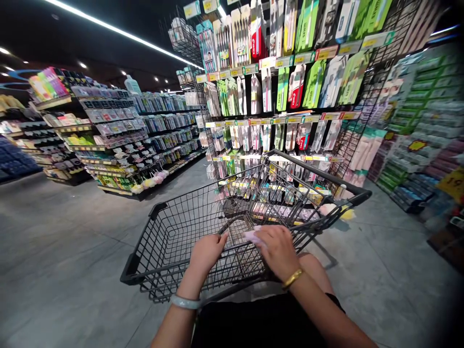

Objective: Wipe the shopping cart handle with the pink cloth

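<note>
Shopping cart (131, 271): dark wire basket spreading from the centre of the view to 8 o'clock, push handle (319, 171) towards 3 o'clock.
Left hand (207, 251): between 6 and 7 o'clock, above the basket's near side; fingers folded around a curved bar (232, 222) of the cart.
Right hand (276, 245): at 5 o'clock, fingers closed on a pale cloth.
Pale cloth (251, 236): between 5 and 6 o'clock, protruding from the fingertips towards the left hand; contact with the wire cannot be told.
Done: the cloth is in hand and the cart is held.
Left: judged still under way, since the cloth has not been put down; treated and untreated parts of the cart cannot be distinguished.
Toothbrush rack (266, 91): between 12 and 1 o'clock, beyond the cart, hung with packets.
Aisle shelves (108, 116): between 9 and 10 o'clock, stocked.
</note>
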`<action>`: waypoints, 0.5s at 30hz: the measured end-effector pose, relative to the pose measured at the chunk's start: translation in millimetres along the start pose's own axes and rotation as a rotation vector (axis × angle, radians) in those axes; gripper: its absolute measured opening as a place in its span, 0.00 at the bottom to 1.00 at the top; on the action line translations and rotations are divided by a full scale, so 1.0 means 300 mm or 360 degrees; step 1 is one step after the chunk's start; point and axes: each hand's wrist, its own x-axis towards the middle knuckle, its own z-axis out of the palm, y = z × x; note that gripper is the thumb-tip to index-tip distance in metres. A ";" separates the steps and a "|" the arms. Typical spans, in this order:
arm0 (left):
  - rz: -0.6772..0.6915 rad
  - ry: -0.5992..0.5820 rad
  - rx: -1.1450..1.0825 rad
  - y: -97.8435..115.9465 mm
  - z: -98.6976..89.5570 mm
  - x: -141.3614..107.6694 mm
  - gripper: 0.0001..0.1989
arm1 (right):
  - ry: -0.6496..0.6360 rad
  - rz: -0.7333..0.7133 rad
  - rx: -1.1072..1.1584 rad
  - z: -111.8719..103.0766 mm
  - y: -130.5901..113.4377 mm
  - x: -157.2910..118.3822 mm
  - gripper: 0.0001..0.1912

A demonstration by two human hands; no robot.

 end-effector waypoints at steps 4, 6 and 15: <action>0.0016 0.0012 0.0010 0.003 0.003 0.004 0.37 | 0.0220 0.0319 -0.0184 -0.053 0.109 -0.013 0.10; 0.0049 0.0006 0.0016 0.010 -0.001 0.005 0.36 | 0.0253 0.0287 -0.0116 -0.027 0.072 -0.025 0.10; 0.0404 -0.0013 0.0100 0.155 -0.052 0.042 0.28 | 0.0152 -0.0137 0.0150 -0.006 0.082 -0.054 0.17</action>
